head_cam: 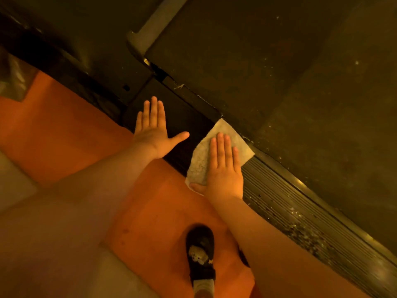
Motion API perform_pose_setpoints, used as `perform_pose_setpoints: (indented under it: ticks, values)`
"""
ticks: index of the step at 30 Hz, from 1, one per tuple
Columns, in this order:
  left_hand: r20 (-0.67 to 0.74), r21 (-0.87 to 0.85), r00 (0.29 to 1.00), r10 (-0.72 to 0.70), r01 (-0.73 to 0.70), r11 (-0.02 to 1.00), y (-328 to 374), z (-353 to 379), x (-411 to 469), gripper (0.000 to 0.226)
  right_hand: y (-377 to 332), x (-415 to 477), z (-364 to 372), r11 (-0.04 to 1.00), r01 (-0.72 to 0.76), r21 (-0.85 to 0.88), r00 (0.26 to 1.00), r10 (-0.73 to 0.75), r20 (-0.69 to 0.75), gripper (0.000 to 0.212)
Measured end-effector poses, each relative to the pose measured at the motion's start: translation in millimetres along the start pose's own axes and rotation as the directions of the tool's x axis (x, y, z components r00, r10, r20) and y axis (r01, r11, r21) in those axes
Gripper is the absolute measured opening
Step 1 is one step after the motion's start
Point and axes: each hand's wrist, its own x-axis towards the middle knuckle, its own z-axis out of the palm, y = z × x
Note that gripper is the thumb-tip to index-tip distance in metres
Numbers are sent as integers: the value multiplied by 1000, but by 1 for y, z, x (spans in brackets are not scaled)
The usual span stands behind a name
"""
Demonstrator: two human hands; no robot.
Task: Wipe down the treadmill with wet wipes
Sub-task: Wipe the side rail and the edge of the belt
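Right hand (223, 168) flat, fingers straight, presses wipe (200, 162) on the treadmill's side rail (279, 201), left hand (153, 130) flat, empty, just beside; wipe looks thin, limp, damp, probably best pushed under the palm, not pinched.

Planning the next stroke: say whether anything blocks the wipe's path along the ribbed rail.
Nothing visible blocks it. The right hand presses the wipe flat on the ribbed rail; only pale specks lie further along.
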Motion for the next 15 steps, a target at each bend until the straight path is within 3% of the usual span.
perform_pose_setpoints:
  ticks: [2,4,8,12,15]
  values:
    - [-13,80,989,150,-148,986,16,8,-14,104,19,-20,3,1000,-23,8,1000,23,-15,137]
    - [77,133,971,228,-236,963,29,19,-25,101,35,-36,8,998,-65,-2,998,65,-16,140]
    - [235,136,958,166,-202,970,31,19,-21,96,42,-43,16,997,-73,-24,997,74,12,142]
    - [240,106,953,185,-215,971,30,18,-19,79,24,-27,12,991,-135,-8,991,135,2,141]
    - [231,76,955,188,-210,975,30,20,-18,72,10,-7,4,995,-99,24,995,99,7,136]
